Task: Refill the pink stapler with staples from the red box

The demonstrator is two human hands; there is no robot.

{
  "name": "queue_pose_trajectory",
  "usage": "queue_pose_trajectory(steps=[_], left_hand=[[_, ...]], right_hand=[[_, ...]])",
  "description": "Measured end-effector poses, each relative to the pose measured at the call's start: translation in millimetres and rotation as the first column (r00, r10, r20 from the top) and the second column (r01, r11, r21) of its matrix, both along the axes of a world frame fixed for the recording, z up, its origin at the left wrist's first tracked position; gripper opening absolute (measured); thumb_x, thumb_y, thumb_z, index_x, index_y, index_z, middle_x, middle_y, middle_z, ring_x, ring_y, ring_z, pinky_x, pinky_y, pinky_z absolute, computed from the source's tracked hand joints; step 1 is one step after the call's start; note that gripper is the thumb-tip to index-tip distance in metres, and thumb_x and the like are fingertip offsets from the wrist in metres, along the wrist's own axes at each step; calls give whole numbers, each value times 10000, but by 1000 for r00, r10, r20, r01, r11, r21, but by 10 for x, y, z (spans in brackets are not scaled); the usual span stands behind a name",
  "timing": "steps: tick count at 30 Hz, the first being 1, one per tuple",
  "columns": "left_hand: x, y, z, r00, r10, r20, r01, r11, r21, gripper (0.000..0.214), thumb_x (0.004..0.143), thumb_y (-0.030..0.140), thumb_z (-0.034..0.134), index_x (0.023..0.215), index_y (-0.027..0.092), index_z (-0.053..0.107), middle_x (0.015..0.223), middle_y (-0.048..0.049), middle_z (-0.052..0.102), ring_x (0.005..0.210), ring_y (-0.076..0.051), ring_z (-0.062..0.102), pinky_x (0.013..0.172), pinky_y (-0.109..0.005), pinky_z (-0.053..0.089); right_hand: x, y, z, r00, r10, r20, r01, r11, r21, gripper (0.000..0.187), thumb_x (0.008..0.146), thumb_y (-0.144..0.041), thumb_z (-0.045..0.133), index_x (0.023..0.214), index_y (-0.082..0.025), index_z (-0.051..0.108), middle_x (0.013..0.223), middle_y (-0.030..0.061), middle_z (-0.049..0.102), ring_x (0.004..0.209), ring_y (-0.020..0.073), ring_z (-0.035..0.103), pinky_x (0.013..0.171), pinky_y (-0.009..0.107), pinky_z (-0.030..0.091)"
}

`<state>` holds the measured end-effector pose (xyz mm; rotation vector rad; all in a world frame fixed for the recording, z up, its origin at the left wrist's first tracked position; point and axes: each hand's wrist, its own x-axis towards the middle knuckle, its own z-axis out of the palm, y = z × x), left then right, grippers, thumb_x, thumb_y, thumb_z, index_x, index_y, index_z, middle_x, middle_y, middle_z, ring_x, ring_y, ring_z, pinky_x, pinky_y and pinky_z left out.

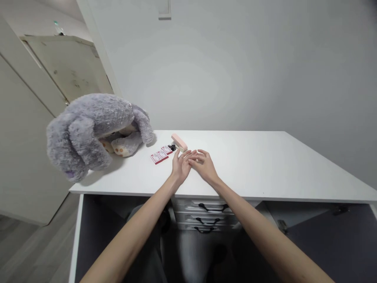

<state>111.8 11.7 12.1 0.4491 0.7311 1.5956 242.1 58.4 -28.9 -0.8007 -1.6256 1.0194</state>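
My left hand (pixel 180 167) lies palm up on the white desk (pixel 265 165), fingers stretched out and open. My right hand (pixel 204 165) rests beside it, palm down, its fingertips touching the left hand's fingers; it holds nothing. Just beyond the fingertips lies a pink stapler (pixel 179 142) with a small black part (pixel 172 147) next to it. Two small red-and-white boxes (pixel 159 157) (pixel 167 149) lie to the left of the left hand.
A large grey plush toy (pixel 94 131) slumps on the desk's left end, overhanging the edge. A drawer unit with black handles (pixel 210 214) stands under the desk. A white wall rises behind; a door and cabinet are at the left.
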Motion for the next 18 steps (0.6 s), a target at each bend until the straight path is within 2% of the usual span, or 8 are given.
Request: queue_pose_trajectory(steps=[4, 6, 7, 9, 11, 13, 15, 18], left_hand=[[-169, -228, -16, 944, 35, -328, 0, 994, 107, 415, 946, 589, 672, 1005, 179, 682, 1278, -164, 731, 1205, -295, 719, 1069, -411, 551], [-323, -383, -10, 786, 114, -607, -15, 986, 165, 361, 917, 537, 723, 1066, 210, 682, 1272, -118, 715, 1151, -279, 715, 1032, -423, 548], [-420, -457, -3, 631, 167, -758, -34, 982, 187, 332, 901, 493, 750, 1076, 219, 684, 1212, -102, 714, 1093, -268, 710, 999, -419, 546], [-647, -578, 12, 246, 304, -920, -102, 952, 287, 268, 879, 409, 762, 1058, 229, 679, 1107, -84, 696, 1043, -264, 667, 1010, -437, 522], [-899, -643, 22, -90, 399, -912, -136, 903, 408, 247, 898, 360, 712, 1096, 226, 652, 1158, -107, 661, 1143, -307, 620, 1074, -494, 491], [-1145, -652, 17, -324, 388, -863, -154, 878, 453, 380, 893, 365, 703, 1227, 208, 612, 1313, -159, 622, 1280, -369, 556, 1146, -568, 434], [-1357, -624, -4, -427, 315, -848, -174, 891, 419, 553, 868, 414, 732, 1337, 182, 556, 1410, -198, 590, 1355, -417, 515, 1170, -607, 404], [-1563, -573, -38, -421, 210, -882, -220, 920, 324, 722, 855, 502, 745, 1435, 168, 475, 1500, -226, 565, 1412, -448, 497, 1188, -621, 386]], right_hand=[[160, -76, 42, 998, 54, -37, -57, 995, -86, 508, 819, -685, 838, 1031, -224, 864, 1441, 150, 608, 1221, 292, 685, 1066, 467, 591], [292, -128, 73, 995, 92, -38, -96, 990, -104, 503, 822, -679, 835, 1013, -214, 860, 1396, 147, 651, 1149, 276, 714, 1017, 454, 609], [369, -155, 90, 993, 110, -31, -112, 988, -105, 486, 825, -663, 837, 1003, -211, 857, 1358, 144, 679, 1142, 274, 717, 1006, 445, 610], [536, -204, 124, 991, 134, -5, -133, 985, -110, 448, 830, -627, 839, 992, -209, 845, 1286, 132, 725, 1120, 268, 724, 992, 431, 610], [698, -245, 154, 988, 147, 40, -142, 983, -117, 418, 837, -595, 835, 999, -209, 831, 1203, 117, 763, 1070, 258, 734, 976, 425, 607], [822, -278, 178, 984, 150, 94, -138, 983, -122, 392, 845, -567, 829, 1008, -211, 820, 1150, 107, 785, 1038, 255, 739, 963, 422, 603], [889, -303, 201, 981, 149, 124, -132, 982, -138, 375, 850, -549, 823, 1012, -211, 813, 1121, 103, 798, 1022, 256, 745, 951, 420, 601], [899, -329, 240, 977, 158, 143, -134, 977, -166, 356, 851, -530, 817, 1007, -210, 814, 1105, 107, 811, 1029, 266, 751, 945, 417, 601]])
